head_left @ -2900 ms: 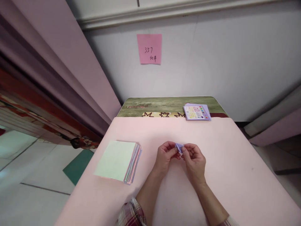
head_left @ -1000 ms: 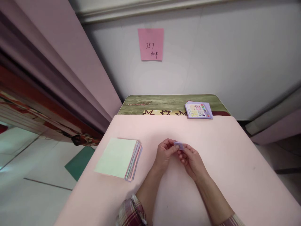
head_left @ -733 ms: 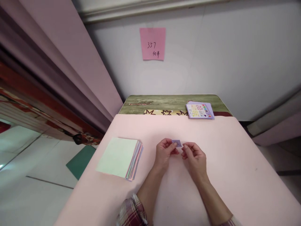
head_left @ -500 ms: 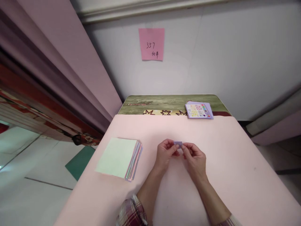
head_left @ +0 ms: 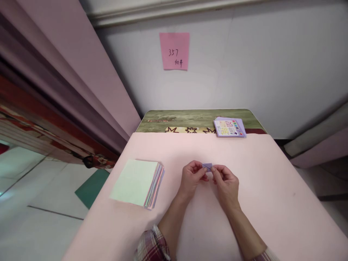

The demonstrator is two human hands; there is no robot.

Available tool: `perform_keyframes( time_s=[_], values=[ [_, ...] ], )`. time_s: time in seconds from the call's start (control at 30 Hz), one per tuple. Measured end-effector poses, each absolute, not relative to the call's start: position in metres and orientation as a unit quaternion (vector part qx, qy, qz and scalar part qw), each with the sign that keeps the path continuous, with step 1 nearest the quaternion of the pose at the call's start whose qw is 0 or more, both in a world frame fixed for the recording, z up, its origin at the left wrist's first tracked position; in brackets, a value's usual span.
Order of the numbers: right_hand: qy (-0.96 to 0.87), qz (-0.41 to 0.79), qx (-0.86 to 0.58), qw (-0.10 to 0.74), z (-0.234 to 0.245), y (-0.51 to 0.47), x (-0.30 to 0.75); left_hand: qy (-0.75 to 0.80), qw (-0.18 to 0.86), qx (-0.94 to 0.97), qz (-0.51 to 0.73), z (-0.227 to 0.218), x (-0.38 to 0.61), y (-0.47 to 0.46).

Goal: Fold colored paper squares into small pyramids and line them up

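Note:
A small folded piece of purple paper (head_left: 208, 166) is held just above the pink table (head_left: 261, 188). My left hand (head_left: 191, 178) pinches its left side with thumb and fingertips. My right hand (head_left: 225, 183) pinches its right side, fingers curled. Most of the paper is hidden between my fingertips. Both forearms come in from the lower edge, in plaid sleeves.
A stack of coloured paper sheets (head_left: 137, 183), pale green on top, lies to the left. A purple paper pack with a printed label (head_left: 230, 127) lies at the far edge on the green patterned surface (head_left: 190, 117). A pink note (head_left: 174, 50) hangs on the wall.
My right hand let go of the paper briefly, then pinched it again. Both hands stayed over the same spot on the table.

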State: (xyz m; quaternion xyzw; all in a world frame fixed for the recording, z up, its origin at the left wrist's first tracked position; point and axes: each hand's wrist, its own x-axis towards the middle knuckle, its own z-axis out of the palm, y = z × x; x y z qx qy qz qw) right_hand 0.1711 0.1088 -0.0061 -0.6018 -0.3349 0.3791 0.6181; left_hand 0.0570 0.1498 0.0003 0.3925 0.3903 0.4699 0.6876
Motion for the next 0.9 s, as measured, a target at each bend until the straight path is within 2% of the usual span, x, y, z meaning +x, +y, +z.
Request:
perform_keyframes(
  time_s=[0.27, 0.6, 0.9],
  values=[
    [-0.343, 0.374, -0.556, 0.658, -0.002, 0.108, 0.171, 0.373, 0.670, 0.414, 0.490, 0.006, 0.056, 0.150],
    [-0.294, 0.473, -0.505, 0.660, -0.009, 0.111, 0.172, 0.380, 0.620, 0.478, 0.493, 0.008, 0.056, 0.149],
    [-0.333, 0.408, -0.556, 0.643, 0.000, 0.110, 0.172, 0.391, 0.629, 0.472, 0.479, 0.010, 0.051, 0.149]
  ],
)
